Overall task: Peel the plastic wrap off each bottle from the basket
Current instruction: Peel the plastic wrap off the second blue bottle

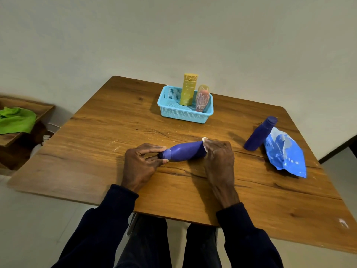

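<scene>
A purple plastic bottle (185, 151) lying mid-table (116, 132), well clear of edges, is gripped by left hand (139, 161) and right hand (219, 153) fingers.

purple bottle (185, 151) lying sideways on wooden table (116, 132) | left hand (140, 163) pinching cap end, right hand (219, 153) gripping base | blue basket (170, 111) holding yellow bottle (188, 89), pink bottle (202, 100) | second purple bottle (259, 134) upright beside blue wrap (284, 153)

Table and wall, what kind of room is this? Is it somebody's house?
Probably a plain room in a home, though I can't be sure. There's a wooden table by a bare wall, a small blue basket of bottles, and a green cloth on a low shelf.
</scene>
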